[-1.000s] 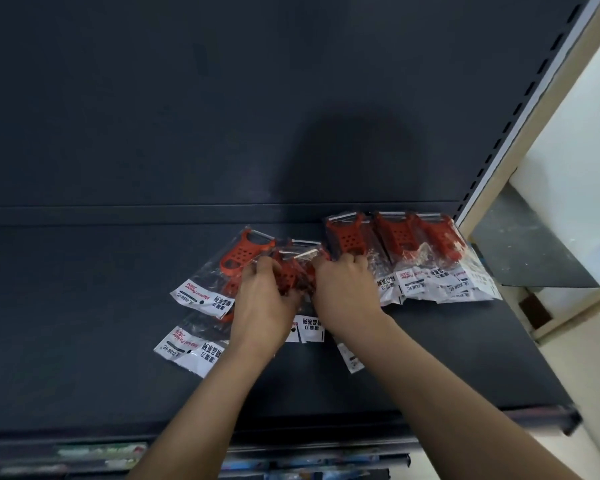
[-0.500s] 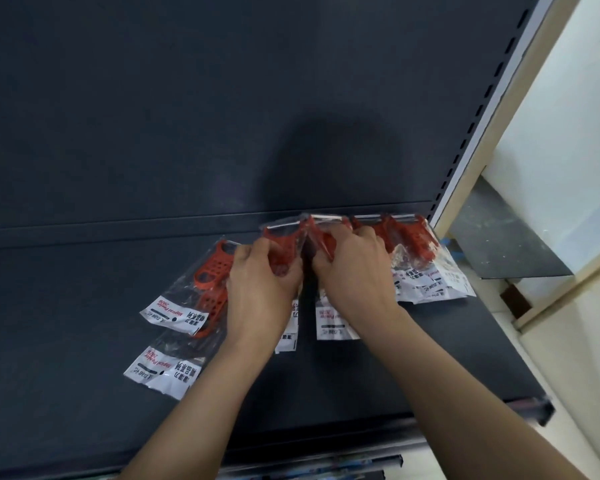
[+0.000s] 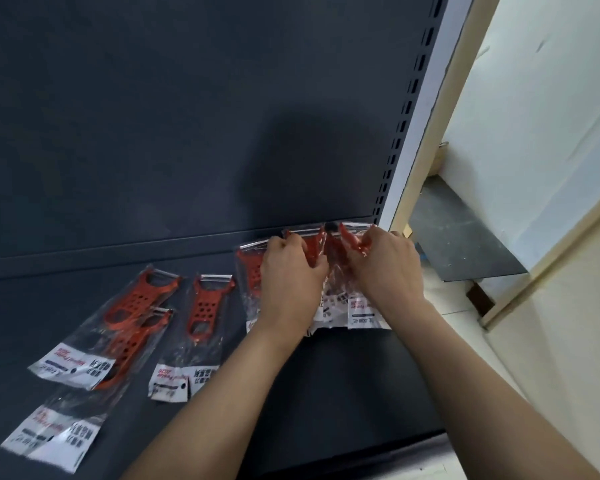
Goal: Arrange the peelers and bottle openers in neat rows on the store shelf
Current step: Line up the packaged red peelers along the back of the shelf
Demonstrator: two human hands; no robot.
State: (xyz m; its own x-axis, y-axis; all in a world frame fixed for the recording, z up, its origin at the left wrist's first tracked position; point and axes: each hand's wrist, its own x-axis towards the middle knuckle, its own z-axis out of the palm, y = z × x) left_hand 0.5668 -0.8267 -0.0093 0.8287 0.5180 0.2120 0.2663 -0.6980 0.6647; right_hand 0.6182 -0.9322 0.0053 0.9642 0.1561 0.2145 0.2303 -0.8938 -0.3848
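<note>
Both hands work at the back right corner of the shelf (image 3: 326, 393), on the bunch of bagged red peelers (image 3: 314, 249). The left hand (image 3: 291, 275) has its grip curled over the bags on the bunch's left side; the right hand (image 3: 387, 268) has its grip pinching a bag near its top edge. Further left, lying flat and well apart from the hands, are a single peeler (image 3: 207, 306) and an overlapping pair (image 3: 136, 310).

Shelf (image 3: 343, 393): flat dark grey board, meeting a dark back panel (image 3: 187, 116) at the rear. All items lying on it are red peelers in clear bags, with white label cards toward the front edge.

- **Left:** rear left pack (image 3: 137, 301) and front left pack (image 3: 49, 441), overlapping and both tilted.
- **Centre:** single pack (image 3: 205, 308), lying apart and nearly straight.
- **Right rear corner:** right-end packs (image 3: 359, 308), bunched and overlapping. They are partly covered, so the count cannot be told.
</note>
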